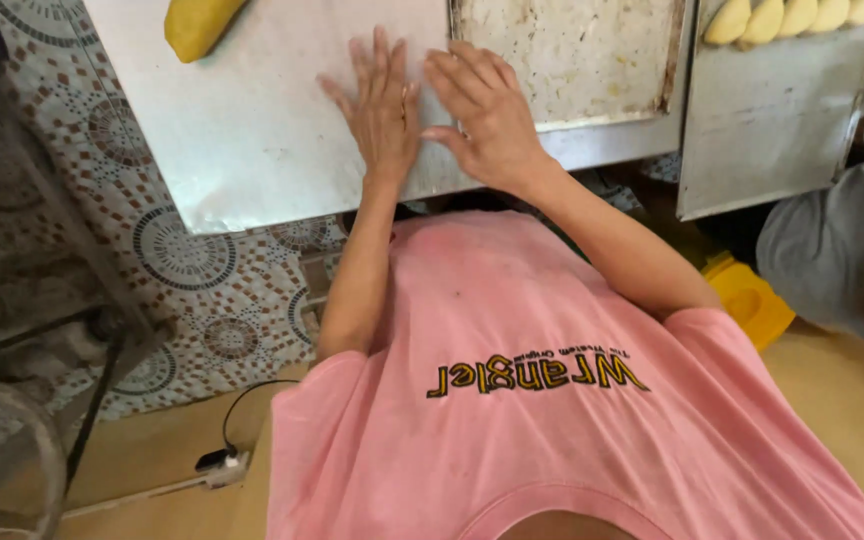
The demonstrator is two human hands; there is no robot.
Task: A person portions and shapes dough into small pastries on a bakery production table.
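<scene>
Both hands are flat on the metal worktop (252, 150), left hand (382, 105) and right hand (487, 115) side by side, fingers spread, each grip released and holding nothing. The yellow dough roll (200, 25) lies up-left, nearer the left hand, long axis slanting diagonally.

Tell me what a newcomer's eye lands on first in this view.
Both hands lie flat side by side on a metal worktable, the left hand with fingers spread, the right hand close beside it. A yellow dough lump lies at the table's far left. At far right, a row of pale dough pieces lines a metal tray, above a yellow plastic item.
</scene>
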